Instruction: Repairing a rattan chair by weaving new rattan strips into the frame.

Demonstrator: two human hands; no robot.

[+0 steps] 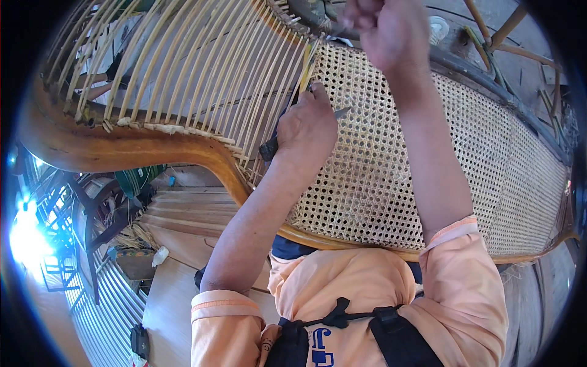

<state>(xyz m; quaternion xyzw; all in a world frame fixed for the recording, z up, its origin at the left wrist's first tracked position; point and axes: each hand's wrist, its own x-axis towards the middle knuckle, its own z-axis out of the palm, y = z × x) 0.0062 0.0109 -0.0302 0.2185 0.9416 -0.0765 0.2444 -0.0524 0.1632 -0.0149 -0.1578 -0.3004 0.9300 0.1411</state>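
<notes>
1. A dark-handled tool [273,145] is gripped in the closed left hand [307,125] at frame centre, its metal tip [342,112] laid against the woven cane panel [391,171].
2. The right hand [384,30], at the top centre, is seen pinched shut; what is held cannot be told.
3. Bare cane ribs [202,73] are spread across the upper left.

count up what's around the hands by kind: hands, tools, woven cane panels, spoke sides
hands: 2, the left hand and the right hand
tools: 1, a dark-handled tool in the left hand
woven cane panels: 1, the woven cane seat
bare-spoke sides: 1, the spoke side
total: 5
</notes>
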